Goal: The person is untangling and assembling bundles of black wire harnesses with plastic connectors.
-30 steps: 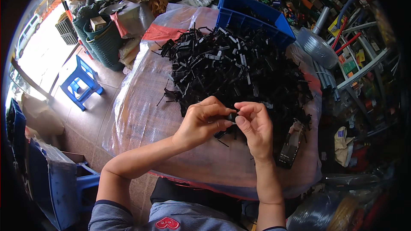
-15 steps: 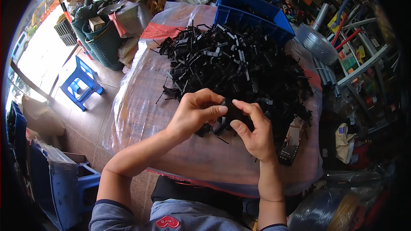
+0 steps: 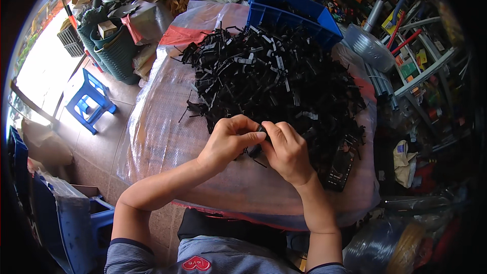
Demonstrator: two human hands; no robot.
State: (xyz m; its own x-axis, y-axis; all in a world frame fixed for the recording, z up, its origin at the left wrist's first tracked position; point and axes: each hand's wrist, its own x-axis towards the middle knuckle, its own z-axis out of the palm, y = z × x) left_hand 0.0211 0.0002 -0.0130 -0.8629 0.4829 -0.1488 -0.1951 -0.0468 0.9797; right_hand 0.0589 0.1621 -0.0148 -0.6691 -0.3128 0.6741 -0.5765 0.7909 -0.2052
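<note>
A large heap of small black plastic parts (image 3: 253,71), some with thin stalks and pale strips, lies before me on a woven plastic sheet (image 3: 167,132). At its near edge my left hand (image 3: 229,139) pinches a small black part (image 3: 260,131) between thumb and forefinger. My right hand (image 3: 288,151) meets it from the other side, its fingertips closed on the same part. The fingers cover most of it, so its exact kind cannot be made out. To the right of my right hand rests a dark printed box (image 3: 339,170).
Behind the heap stands a blue plastic crate (image 3: 294,12). A blue stool (image 3: 90,100) and stacked green baskets (image 3: 109,45) are on the left. At the right are a clear tubing coil (image 3: 368,48), metal pipes (image 3: 380,83) and a shelf frame (image 3: 426,73).
My right hand has moved left and inward, its spread thumb and fingers closing onto the black part. My left hand keeps its pinch. The whole view has shifted slightly.
</note>
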